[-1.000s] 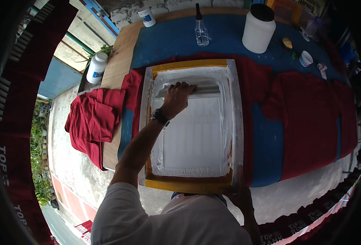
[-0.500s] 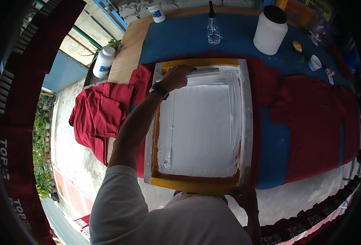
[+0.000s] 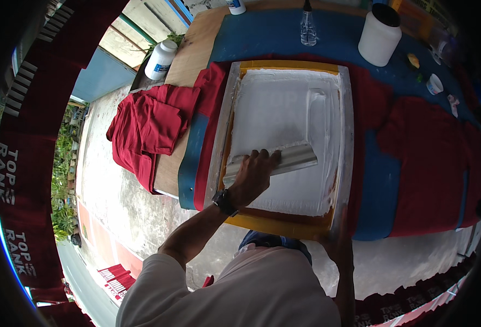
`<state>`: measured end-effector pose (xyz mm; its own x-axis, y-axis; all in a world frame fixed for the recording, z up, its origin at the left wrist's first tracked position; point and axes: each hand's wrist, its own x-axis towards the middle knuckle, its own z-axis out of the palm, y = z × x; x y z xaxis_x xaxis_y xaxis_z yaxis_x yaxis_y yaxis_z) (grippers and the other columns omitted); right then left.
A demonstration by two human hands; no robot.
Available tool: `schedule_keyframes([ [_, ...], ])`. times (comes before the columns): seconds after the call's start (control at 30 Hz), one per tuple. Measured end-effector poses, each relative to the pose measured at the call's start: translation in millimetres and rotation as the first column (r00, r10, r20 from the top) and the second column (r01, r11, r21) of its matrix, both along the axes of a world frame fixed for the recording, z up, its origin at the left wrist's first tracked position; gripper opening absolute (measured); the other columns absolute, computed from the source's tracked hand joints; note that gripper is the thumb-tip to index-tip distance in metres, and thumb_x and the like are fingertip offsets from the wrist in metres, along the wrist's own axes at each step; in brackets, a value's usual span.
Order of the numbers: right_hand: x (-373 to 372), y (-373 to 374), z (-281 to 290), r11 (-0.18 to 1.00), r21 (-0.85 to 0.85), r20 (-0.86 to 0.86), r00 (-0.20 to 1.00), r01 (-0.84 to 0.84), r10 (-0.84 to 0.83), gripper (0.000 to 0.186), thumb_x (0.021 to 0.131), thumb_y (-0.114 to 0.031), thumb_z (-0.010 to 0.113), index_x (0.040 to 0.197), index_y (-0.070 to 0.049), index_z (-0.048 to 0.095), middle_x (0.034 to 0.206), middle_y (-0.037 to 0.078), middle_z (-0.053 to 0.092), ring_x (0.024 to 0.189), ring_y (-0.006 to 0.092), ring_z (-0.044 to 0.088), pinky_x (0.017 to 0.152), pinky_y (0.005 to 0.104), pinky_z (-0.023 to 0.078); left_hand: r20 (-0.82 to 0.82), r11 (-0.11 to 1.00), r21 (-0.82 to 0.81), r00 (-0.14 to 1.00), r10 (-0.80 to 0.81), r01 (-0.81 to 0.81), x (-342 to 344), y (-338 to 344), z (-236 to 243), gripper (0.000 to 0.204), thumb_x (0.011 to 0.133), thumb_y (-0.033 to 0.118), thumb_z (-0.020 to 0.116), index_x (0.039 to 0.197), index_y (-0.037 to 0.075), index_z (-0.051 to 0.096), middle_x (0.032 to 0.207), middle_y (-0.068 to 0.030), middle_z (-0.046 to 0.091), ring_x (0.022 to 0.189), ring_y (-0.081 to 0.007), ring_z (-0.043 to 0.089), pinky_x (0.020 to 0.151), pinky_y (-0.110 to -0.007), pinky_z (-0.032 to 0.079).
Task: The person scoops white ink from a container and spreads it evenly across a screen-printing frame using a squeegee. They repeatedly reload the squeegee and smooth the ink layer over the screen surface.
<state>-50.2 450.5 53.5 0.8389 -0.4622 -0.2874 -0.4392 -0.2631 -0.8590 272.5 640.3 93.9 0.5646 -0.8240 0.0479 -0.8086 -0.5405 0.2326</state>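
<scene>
One left hand (image 3: 254,174) has its fingers clamped on the squeegee (image 3: 297,158) within the frame (image 3: 345,136); for the right hand (image 3: 336,245), we cannot tell. We judge the step as spreading paste (image 3: 317,101), next needing even pressure

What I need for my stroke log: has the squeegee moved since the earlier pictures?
Yes: the squeegee moved away from the far edge of the frame, toward its near edge.

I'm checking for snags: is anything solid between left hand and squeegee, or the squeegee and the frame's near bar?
Nothing visible: the left hand grips the squeegee directly; toward the near bar lies white-coated screen, with only that arm above.
</scene>
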Motion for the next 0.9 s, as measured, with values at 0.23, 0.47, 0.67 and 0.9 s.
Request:
schedule_keyframes([
  [0.23, -5.6, -0.7, -11.1, 0.999, 0.043, 0.162, 0.987, 0.004, -0.011, 0.127, 0.085, -0.036, 0.098, 0.178, -0.005, 0.018, 0.174, 0.028, 0.042, 0.153, 0.0393, 0.055, 0.121, 0.0482, 0.050, -0.265, 1.000, -0.018, 0.964, -0.024, 0.020, -72.4, 47.5, 35.2, 0.064, 0.088, -0.005, 0.066, 0.150, 0.010, 0.065, 0.127, -0.0155, 0.071, 0.117, -0.0361, 0.068, 0.099, -0.053, 0.057],
  [0.47, -7.4, -2.3, -12.0, 0.994, -0.110, 0.121, 0.993, 0.009, 0.004, 0.125, 0.082, -0.042, 0.100, 0.173, 0.002, 0.027, 0.173, 0.029, 0.040, 0.161, 0.0422, 0.042, 0.128, 0.0492, 0.042, -0.249, 0.987, -0.155, 0.965, -0.076, 0.037, 27.0, -9.9, 53.7, 0.060, 0.085, -0.008, 0.066, 0.143, 0.008, 0.073, 0.123, -0.0206, 0.079, 0.107, -0.0399, 0.077, 0.091, -0.049, 0.064],
  [0.67, -8.0, -1.2, -13.6, 0.994, -0.107, 0.140, 0.990, 0.025, -0.010, 0.132, 0.081, -0.058, 0.096, 0.172, 0.007, 0.026, 0.173, 0.032, 0.040, 0.163, 0.0436, 0.040, 0.129, 0.0471, 0.040, -0.025, 0.964, -0.219, 0.987, -0.161, 0.151, 154.3, -112.9, 35.4, 0.059, 0.087, -0.006, 0.065, 0.142, 0.014, 0.075, 0.128, -0.0173, 0.079, 0.114, -0.0391, 0.076, 0.099, -0.051, 0.062],
  [0.9, -5.0, -0.8, -3.2, 0.977, -0.215, 0.102, 0.995, 0.002, 0.020, 0.131, 0.083, -0.059, 0.095, 0.172, 0.007, 0.024, 0.167, 0.032, 0.049, 0.156, 0.0469, 0.049, 0.127, 0.0526, 0.044, 0.142, 0.958, -0.161, 0.967, -0.214, 0.235, 233.4, -194.3, 0.5, 0.053, 0.086, -0.003, 0.067, 0.135, 0.015, 0.079, 0.119, -0.0167, 0.079, 0.112, -0.0384, 0.075, 0.098, -0.051, 0.062],
])
